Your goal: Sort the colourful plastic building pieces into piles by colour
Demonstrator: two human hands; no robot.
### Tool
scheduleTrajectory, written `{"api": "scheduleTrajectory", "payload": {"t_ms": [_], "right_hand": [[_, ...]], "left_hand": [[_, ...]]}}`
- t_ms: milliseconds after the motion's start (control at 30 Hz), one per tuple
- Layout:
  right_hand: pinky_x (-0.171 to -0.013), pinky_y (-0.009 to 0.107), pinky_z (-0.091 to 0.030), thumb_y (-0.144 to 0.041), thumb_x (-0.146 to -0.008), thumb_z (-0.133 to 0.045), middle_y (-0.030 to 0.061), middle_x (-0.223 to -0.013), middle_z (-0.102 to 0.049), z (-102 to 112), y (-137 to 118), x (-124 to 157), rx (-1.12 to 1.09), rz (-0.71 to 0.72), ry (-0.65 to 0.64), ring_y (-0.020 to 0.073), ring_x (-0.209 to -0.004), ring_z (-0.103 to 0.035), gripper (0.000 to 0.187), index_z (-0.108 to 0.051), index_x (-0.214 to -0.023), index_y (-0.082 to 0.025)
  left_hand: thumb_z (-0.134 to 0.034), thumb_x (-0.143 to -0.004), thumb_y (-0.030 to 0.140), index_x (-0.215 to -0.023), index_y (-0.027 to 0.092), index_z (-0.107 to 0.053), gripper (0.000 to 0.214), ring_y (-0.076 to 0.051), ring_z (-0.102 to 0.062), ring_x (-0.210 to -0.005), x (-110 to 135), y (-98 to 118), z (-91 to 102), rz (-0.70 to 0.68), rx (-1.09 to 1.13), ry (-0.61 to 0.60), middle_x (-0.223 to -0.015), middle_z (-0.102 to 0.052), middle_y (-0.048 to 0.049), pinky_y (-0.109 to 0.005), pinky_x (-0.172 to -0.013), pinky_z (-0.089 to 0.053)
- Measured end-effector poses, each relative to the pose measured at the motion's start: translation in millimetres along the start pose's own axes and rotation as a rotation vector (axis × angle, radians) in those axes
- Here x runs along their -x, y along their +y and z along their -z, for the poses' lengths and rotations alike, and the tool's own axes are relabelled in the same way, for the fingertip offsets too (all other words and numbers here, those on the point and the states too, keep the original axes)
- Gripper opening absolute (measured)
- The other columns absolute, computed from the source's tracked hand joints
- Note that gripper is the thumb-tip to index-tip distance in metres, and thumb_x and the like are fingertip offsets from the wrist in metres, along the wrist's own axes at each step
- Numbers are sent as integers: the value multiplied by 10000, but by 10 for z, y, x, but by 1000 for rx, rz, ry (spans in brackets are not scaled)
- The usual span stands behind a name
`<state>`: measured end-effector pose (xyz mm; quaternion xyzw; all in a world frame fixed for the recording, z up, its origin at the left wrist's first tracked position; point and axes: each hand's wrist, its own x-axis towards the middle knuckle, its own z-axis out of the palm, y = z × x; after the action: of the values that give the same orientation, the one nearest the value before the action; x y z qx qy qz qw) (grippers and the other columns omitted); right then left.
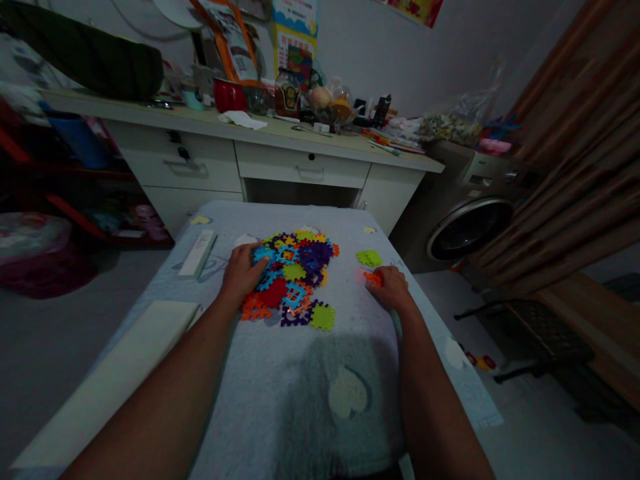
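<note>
A pile of several flat, notched plastic pieces (295, 277) in blue, purple, green, orange and red lies on a pale towel-covered table (300, 373). My left hand (243, 270) rests on the pile's left edge, fingers curled over a blue piece. My right hand (390, 287) sits to the right of the pile, fingers pinched on an orange piece (373, 278) that lies over a pink one. A separate green piece (369, 258) lies just beyond the right hand.
A white box (197, 253) and a long pale board (125, 373) lie at the table's left. Beyond stands a cluttered white desk (300, 167) with drawers. A washing machine (470, 220) and a curtain are on the right, and a dark chair (545, 333).
</note>
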<state>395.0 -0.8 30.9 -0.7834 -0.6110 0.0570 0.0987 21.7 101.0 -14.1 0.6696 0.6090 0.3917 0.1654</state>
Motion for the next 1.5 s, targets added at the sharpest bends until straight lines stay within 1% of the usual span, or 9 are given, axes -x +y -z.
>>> {"api": "scheduleTrajectory", "payload": {"t_ms": [233, 533, 733, 867, 967, 1133, 1300, 1400, 1500], "right_hand": [[-922, 396, -396, -345, -839, -615, 145, -1206, -579, -25, -11, -21, 29, -24, -1, 294, -1118, -527, 348, -659, -1150, -195], [-947, 433, -394, -377, -858, -578, 146, -1258, -570, -51, -31, -15, 13, -35, 4, 317, -1139, -514, 422, -621, -1238, -199], [-929, 428, -398, -371, -850, -585, 141, -1218, -580, -55, -25, -12, 8, -42, 11, 313, -1114, -521, 368, -653, -1173, -207], [-951, 429, -390, -412, -825, -625, 139, -1275, -556, -51, -54, -16, -33, -33, 100, 318, -1158, -497, 435, -632, -1204, -199], [-977, 423, -383, -390, -837, -624, 135, -1281, -568, -41, -197, -65, -99, 58, 154, 304, -1173, -495, 409, -634, -1192, -188], [-1027, 412, -362, -307, -861, -598, 108, -1252, -622, -63, -622, -294, -126, 256, 47, 271, -1179, -516, 353, -628, -1191, -185], [-1061, 390, -351, -170, -844, -537, 139, -1400, -556, -231, -933, -601, -105, 219, 0, 272, -1275, -475, 565, -476, -1405, -135], [-1067, 390, -350, -94, -815, -492, 142, -1467, -500, -361, -1012, -720, -120, 185, -15, 275, -1330, -440, 655, -405, -1463, -129], [-1068, 411, -350, -113, -813, -504, 150, -1460, -505, -430, -1035, -763, -106, 168, -22, 291, -1331, -443, 663, -398, -1467, -140]], "left_hand": [[-561, -815, 461, -1274, 215, -562, 521, -295, -507, -1250, 12, -6, -2, 7, 7, -4, -1287, -521, -115, -450, -1097, -400], [-560, -822, 459, -1270, 214, -565, 510, -297, -512, -1239, -4, -33, -16, -25, -15, -2, -1246, -554, -114, -457, -1090, -406], [-566, -816, 457, -1266, 215, -564, 511, -296, -518, -1230, 2, -29, -18, -15, -12, -1, -1253, -546, -111, -450, -1080, -420], [-572, -814, 450, -1261, 220, -567, 504, -298, -520, -1235, -1, -17, -11, -13, -11, -3, -1254, -552, -111, -451, -1089, -413], [-569, -816, 448, -1267, 213, -564, 508, -307, -513, -1245, -3, -7, -6, -10, -21, -9, -1257, -555, -119, -461, -1095, -405], [-559, -827, 441, -1262, 208, -570, 494, -310, -531, -1222, -2, 1, -8, -21, -18, -9, -1250, -561, -128, -465, -1062, -432], [-567, -826, 443, -1268, 223, -570, 494, -300, -548, -1203, -4, -15, -19, -2, -19, -9, -1252, -557, -118, -454, -1043, -448], [-564, -826, 442, -1272, 219, -566, 498, -298, -542, -1217, -4, -18, -23, -3, -25, -11, -1262, -552, -120, -445, -1045, -448], [-554, -831, 445, -1276, 211, -566, 502, -301, -532, -1230, -1, -16, -25, -11, -39, -9, -1262, -558, -122, -447, -1058, -437]]}}
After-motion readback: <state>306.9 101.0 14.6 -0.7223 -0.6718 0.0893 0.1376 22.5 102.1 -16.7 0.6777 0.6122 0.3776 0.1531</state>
